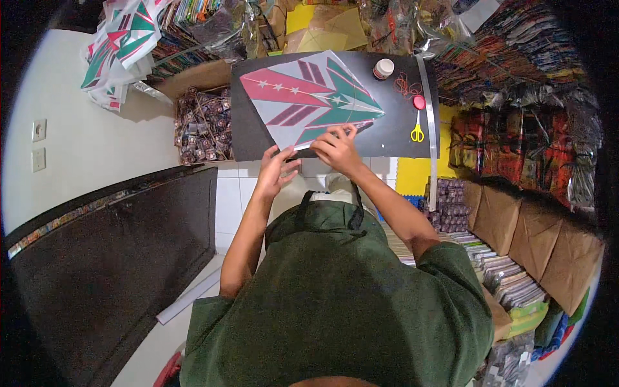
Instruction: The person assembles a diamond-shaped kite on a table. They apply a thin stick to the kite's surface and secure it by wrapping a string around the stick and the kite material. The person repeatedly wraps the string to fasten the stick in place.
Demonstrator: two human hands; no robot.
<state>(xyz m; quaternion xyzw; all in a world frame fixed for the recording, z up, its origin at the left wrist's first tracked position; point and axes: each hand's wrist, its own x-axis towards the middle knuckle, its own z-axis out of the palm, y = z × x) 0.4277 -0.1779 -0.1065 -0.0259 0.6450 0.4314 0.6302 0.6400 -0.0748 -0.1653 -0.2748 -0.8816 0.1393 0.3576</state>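
A paper kite (316, 97) in white, red and green, with white stars along its middle, lies on a black tabletop (403, 145). A thin curved spar shows across its right part. My right hand (336, 149) has its fingers bent and pressed together on the kite's near edge, pinching it. Beside it, my left hand (278, 171) is at the near corner, fingers apart, the fingertips by the paper edge. To the right lie yellow-handled scissors (418, 132), a round red cap (419, 102) and a tangle of reddish string (406, 85). A white-lidded jar (383, 68) stands at the far side.
Left of the tabletop is a carton (196, 71) of small packaged items. More printed kites (126, 55) hang at the far left. Stacked wrapped goods (516, 148) line the right side, with brown paper packages (535, 238) nearer me. A dark panel (122, 264) stands at left.
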